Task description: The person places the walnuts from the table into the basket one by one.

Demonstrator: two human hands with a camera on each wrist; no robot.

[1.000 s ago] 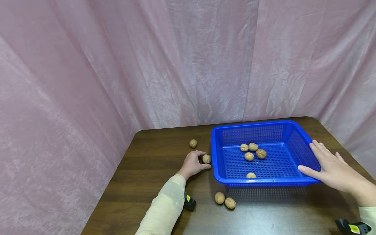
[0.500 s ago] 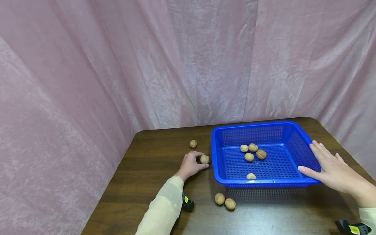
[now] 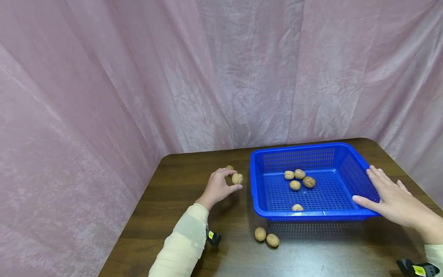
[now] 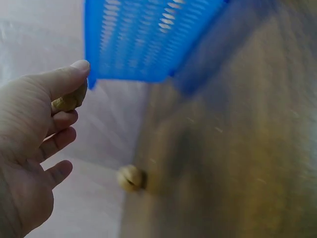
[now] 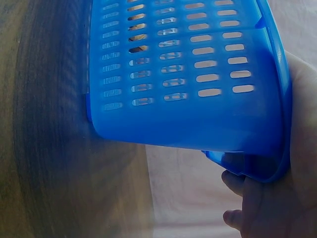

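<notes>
The left hand (image 3: 218, 187) pinched a walnut (image 3: 237, 178), long axis unclear, above the bench (image 3: 173, 200) beside the basket (image 3: 257, 200), whose right rim the flat right hand (image 3: 392, 198) touched.

A staged recording setup rather than a lived-in room. Crumpled pink cloth (image 3: 221, 73) hangs as a backdrop, closing off everything beyond the fingers. A dark wooden table (image 3: 180, 215) stands against it, bearing only a blue plastic basket (image 3: 340, 148) and loose walnuts (image 3: 266, 237). Small black devices (image 3: 213, 237) are strapped at the wrists.
</notes>
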